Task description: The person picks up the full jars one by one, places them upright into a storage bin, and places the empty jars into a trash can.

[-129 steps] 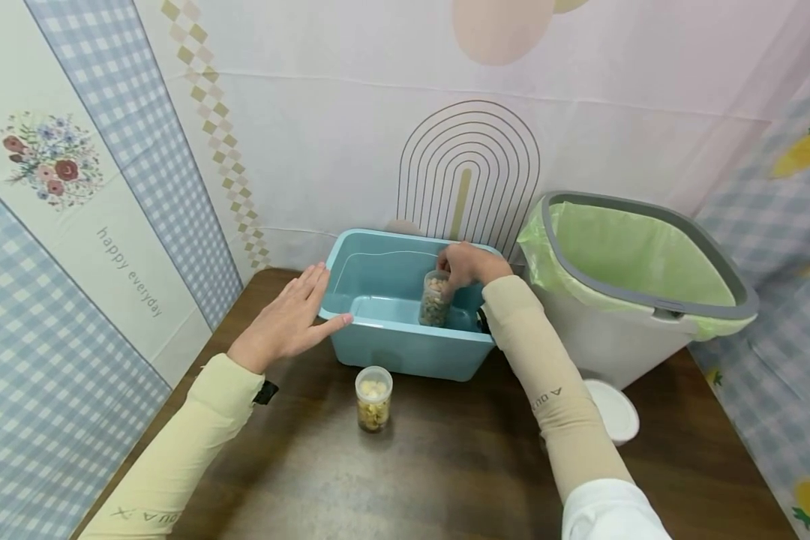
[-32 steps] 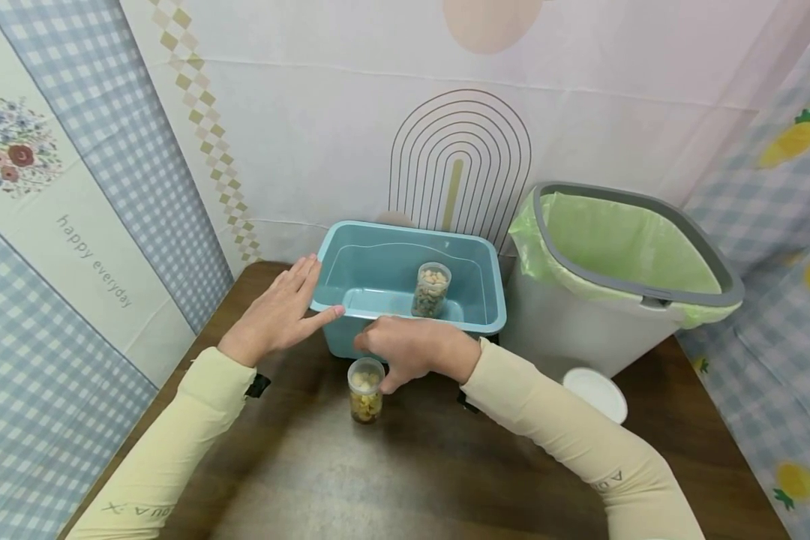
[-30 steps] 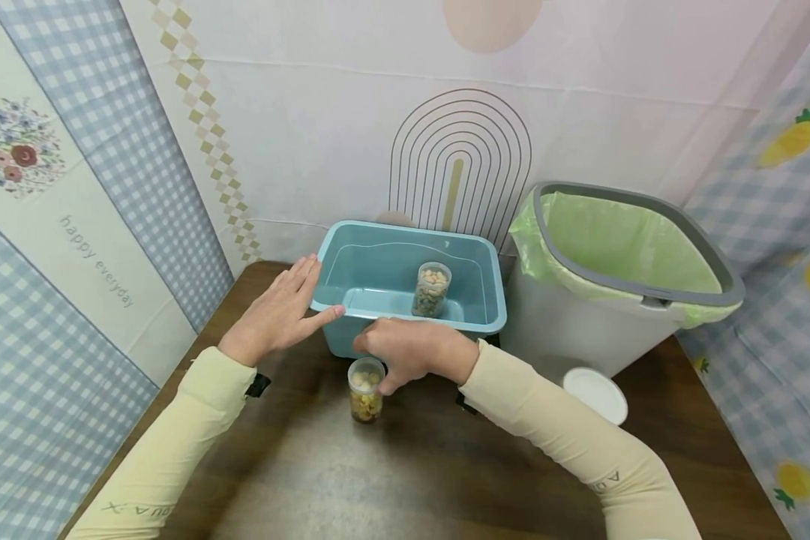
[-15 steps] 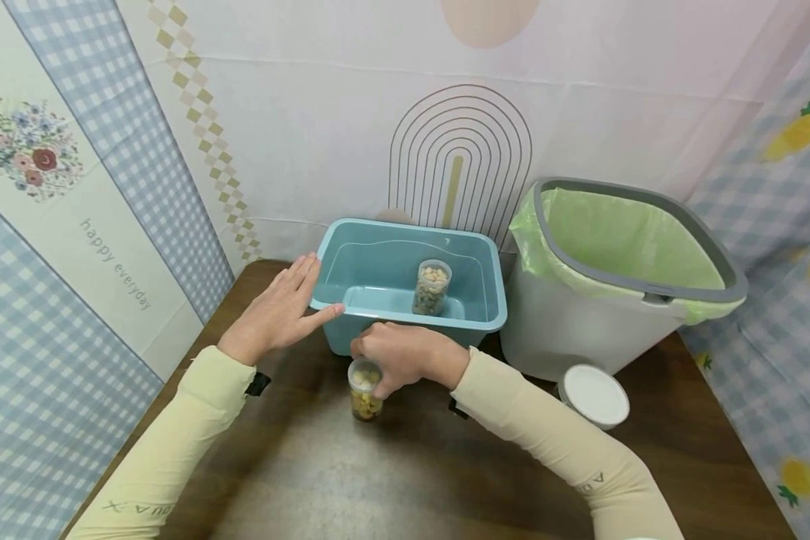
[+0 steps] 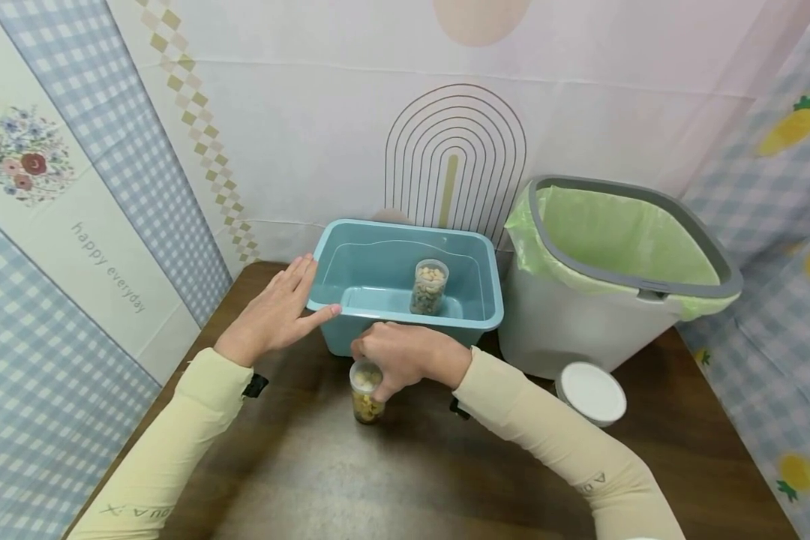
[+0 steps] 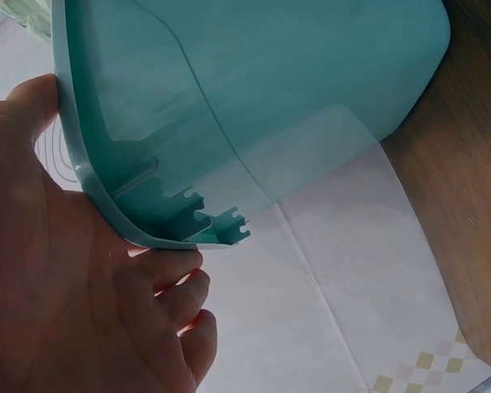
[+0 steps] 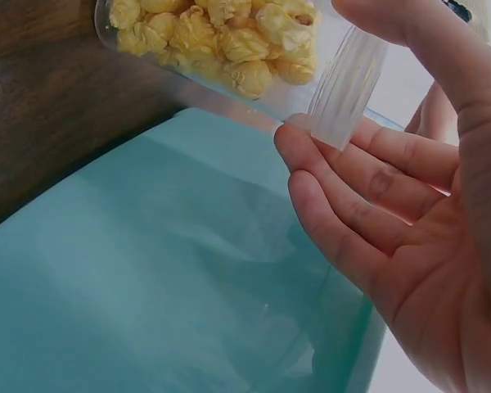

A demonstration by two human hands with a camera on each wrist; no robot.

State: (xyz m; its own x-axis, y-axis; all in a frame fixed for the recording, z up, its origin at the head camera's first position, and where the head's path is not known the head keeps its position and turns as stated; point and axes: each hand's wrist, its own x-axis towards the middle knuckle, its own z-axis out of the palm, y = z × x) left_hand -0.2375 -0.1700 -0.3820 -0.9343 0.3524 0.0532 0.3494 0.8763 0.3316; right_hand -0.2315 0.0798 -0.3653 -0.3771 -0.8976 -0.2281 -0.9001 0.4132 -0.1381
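A light-blue plastic bin (image 5: 340, 339) stands against the back cloth. My left hand (image 5: 270, 311) touches the rim at its left front corner, fingers straight and thumb along the front edge. In front of the bin, my right hand (image 5: 405, 352) grips the upper part of a clear jar of popcorn (image 5: 367, 406). In the right wrist view the yellow popcorn (image 7: 245, 49) fills the jar, with my thumb and fingers on opposite sides of its translucent ridged top (image 7: 348, 90). Inside the bin, a clear jar of nuts (image 5: 427, 295) stands upright, right of the middle.
To the right of the blue bin is a grey-rimmed white trash bin (image 5: 560, 330) with a green liner. A round container with a white lid (image 5: 591, 392) sits before it on the brown wooden table (image 5: 351, 487). Patterned cloths hang on three sides.
My right hand has let go of the jar of nuts inside the bin and moved forward-left to grip the popcorn jar. That jar has shifted slightly just now. My left hand stays at the rim.
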